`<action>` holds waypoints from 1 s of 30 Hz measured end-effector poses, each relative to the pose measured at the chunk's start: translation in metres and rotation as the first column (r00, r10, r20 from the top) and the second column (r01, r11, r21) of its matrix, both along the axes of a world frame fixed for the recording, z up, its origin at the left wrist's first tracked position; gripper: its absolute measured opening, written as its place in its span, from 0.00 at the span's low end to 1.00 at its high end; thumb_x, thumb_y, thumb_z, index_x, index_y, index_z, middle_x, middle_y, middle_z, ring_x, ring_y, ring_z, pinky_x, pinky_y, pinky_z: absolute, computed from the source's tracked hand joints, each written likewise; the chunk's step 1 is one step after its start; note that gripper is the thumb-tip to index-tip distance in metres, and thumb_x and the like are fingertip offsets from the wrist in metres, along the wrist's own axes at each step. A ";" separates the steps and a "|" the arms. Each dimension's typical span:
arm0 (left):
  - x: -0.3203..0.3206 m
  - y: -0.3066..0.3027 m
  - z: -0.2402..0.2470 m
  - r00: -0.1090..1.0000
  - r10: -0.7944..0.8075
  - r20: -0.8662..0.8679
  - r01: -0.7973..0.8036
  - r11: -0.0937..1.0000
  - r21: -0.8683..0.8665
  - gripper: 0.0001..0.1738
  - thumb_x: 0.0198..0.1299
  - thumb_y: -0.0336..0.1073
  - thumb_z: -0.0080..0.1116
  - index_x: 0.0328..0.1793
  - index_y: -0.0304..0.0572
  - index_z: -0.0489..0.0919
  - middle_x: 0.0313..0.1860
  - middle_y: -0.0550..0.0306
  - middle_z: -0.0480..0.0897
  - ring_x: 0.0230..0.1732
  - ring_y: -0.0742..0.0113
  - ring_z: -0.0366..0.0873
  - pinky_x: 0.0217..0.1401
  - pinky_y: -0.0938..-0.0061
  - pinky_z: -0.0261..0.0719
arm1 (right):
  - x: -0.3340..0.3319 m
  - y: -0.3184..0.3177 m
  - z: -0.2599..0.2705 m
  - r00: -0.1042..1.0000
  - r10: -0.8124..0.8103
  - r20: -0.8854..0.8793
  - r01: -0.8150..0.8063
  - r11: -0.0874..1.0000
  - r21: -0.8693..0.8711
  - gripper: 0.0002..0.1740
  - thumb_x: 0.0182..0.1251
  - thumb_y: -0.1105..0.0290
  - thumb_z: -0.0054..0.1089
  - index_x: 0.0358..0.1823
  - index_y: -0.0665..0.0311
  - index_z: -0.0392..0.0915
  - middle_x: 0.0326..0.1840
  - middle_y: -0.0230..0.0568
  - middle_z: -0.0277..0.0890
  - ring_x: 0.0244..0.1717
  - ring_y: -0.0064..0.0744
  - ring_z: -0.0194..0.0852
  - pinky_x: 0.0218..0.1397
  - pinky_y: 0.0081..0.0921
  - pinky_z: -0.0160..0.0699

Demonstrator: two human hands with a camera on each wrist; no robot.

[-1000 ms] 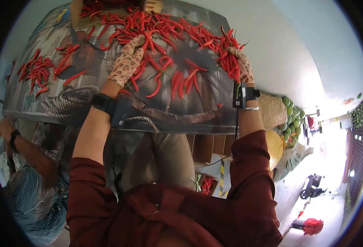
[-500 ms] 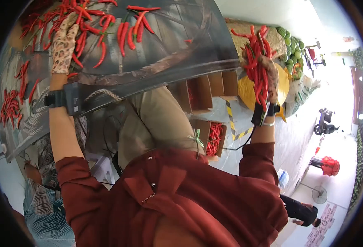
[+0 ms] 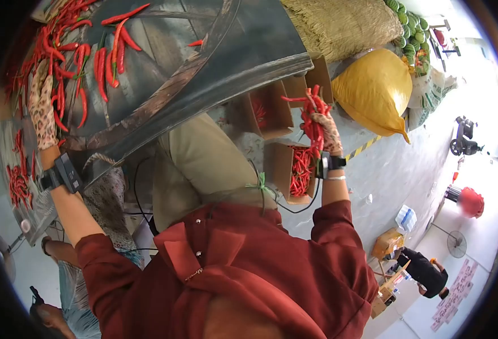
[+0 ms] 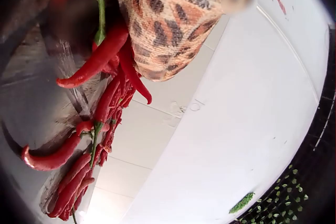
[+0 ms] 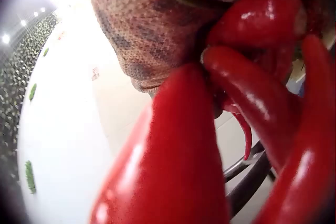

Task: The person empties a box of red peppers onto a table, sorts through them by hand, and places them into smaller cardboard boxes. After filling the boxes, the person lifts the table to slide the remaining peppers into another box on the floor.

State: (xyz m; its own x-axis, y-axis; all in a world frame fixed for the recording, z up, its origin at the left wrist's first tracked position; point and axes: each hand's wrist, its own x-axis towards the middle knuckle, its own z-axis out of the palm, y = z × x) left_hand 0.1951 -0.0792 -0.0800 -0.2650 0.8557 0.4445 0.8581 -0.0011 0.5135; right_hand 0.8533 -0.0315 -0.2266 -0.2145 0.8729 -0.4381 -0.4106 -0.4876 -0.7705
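Both hands wear leopard-print gloves. My right hand (image 3: 331,134) grips a bunch of red chillies (image 3: 313,120), off the table's edge and close over a cardboard box (image 3: 283,169) of chillies. In the right wrist view, large red chillies (image 5: 168,155) stick out past the glove (image 5: 142,40). At the table's left side my left hand (image 3: 44,110) lies with fingers stretched out among loose chillies (image 3: 62,73). The left wrist view has the glove (image 4: 163,29) beside several chillies (image 4: 94,64) with green stems; the fingertips are hidden there.
The dark patterned table (image 3: 204,79) ends in an edge above my legs. A second cardboard box (image 3: 271,121) stands behind the first. Beyond are a yellow sack (image 3: 373,87), a woven sack (image 3: 345,25) and green melons (image 3: 413,28). Another person (image 3: 76,294) sits at the lower left.
My right hand has carried the bunch of chillies off the table and down over the box. The head view has turned right, and my left hand still lies at the chilli pile.
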 end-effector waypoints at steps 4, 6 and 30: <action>-0.011 -0.004 -0.001 0.996 -0.049 -0.076 0.048 0.999 -0.007 0.26 0.73 0.40 0.38 0.75 0.42 0.63 0.74 0.54 0.65 0.76 0.64 0.58 0.78 0.69 0.55 | 0.000 0.031 -0.067 0.977 0.118 0.177 -0.092 0.985 -0.150 0.27 0.56 0.78 0.61 0.60 0.61 0.70 0.44 0.35 0.77 0.40 0.27 0.78 0.41 0.25 0.81; -0.013 0.000 -0.003 0.991 -0.070 -0.112 0.070 0.998 -0.010 0.27 0.73 0.40 0.38 0.76 0.42 0.62 0.75 0.54 0.64 0.76 0.65 0.57 0.78 0.70 0.55 | 0.001 0.049 -0.108 0.958 0.187 0.218 -0.139 0.967 -0.215 0.29 0.57 0.77 0.62 0.62 0.62 0.68 0.49 0.37 0.76 0.44 0.28 0.77 0.44 0.25 0.81; -0.005 -0.001 -0.029 0.960 0.035 0.278 -0.077 0.987 0.141 0.23 0.69 0.38 0.52 0.69 0.43 0.70 0.64 0.51 0.76 0.63 0.58 0.73 0.67 0.67 0.68 | 0.004 0.114 -0.131 0.516 -0.109 0.849 -0.345 0.881 0.323 0.12 0.67 0.69 0.56 0.47 0.64 0.81 0.34 0.38 0.83 0.34 0.35 0.79 0.39 0.28 0.77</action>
State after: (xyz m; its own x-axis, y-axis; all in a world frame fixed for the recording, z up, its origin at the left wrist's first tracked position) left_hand 0.1898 -0.0801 -0.1092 -0.4401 0.7657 0.4691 0.6854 -0.0510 0.7264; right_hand 0.8568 0.0821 -0.3579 -0.0687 0.9942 -0.0829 0.5600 -0.0303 -0.8279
